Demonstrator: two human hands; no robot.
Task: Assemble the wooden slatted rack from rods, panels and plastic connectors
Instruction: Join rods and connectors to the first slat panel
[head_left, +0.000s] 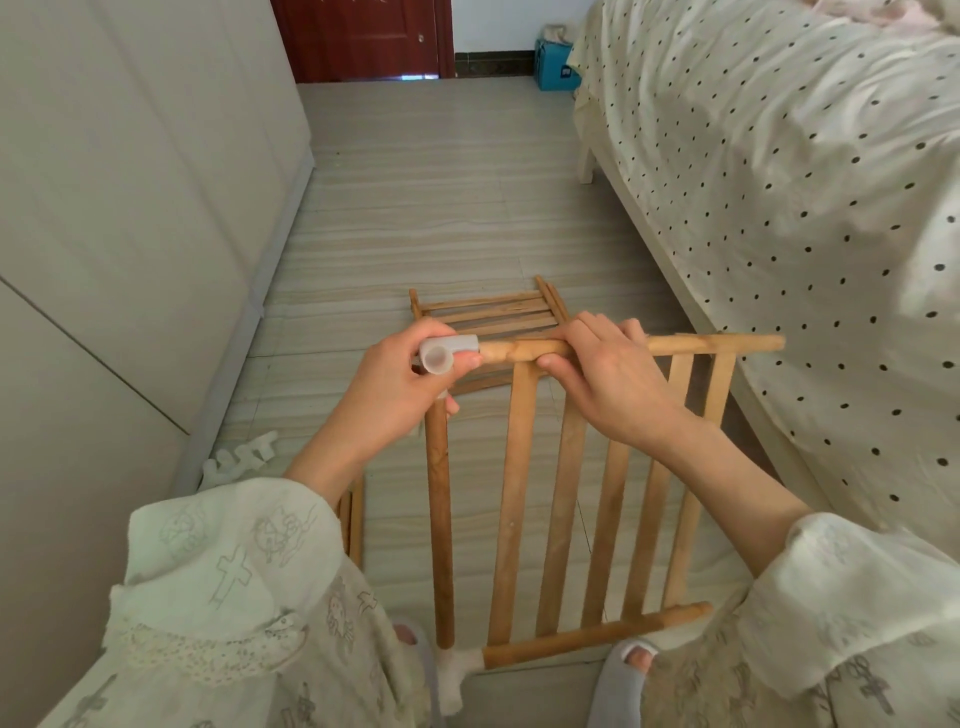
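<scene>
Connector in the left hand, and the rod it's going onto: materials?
Connector: looks like moulded plastic, pale grey, slightly translucent, smooth, with a hollow round socket. Rod: wood, likely light-stained or varnished; honey tone, visible grain and darker patches.

Single head-worn view, facing forward and down, close above both hands, floor (441, 208) beyond, wide-angle edges perhaps distorted

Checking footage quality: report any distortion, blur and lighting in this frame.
Head view: wide-angle lens bows the pale wardrobe front and dotted cream bedspread outward; soft daylight, no glare; the grey plastic connector in the left hand is sharp, edges slightly soft.
</scene>
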